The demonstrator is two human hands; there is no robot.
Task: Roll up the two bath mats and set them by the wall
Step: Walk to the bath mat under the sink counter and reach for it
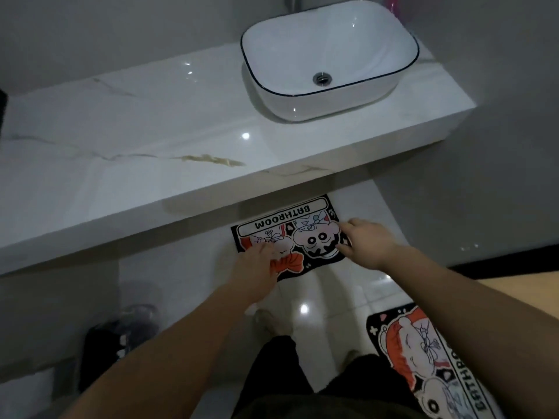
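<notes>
A black bath mat (302, 225) with cartoon figures and the word BATHROOM lies flat on the white tile floor, its far edge tucked under the marble counter. My left hand (257, 264) rests on its near left part, fingers spread over the orange print. My right hand (367, 243) hovers over the mat's right edge with fingers apart, holding nothing. A second mat (423, 358) of the same design lies flat at the lower right, partly cut off by the frame.
A marble counter (151, 152) with a white basin (329, 55) overhangs the first mat. Grey walls (484, 176) rise behind and to the right. A dark object (121, 343) sits on the floor at the lower left. My legs and feet (272, 325) stand on the tiles.
</notes>
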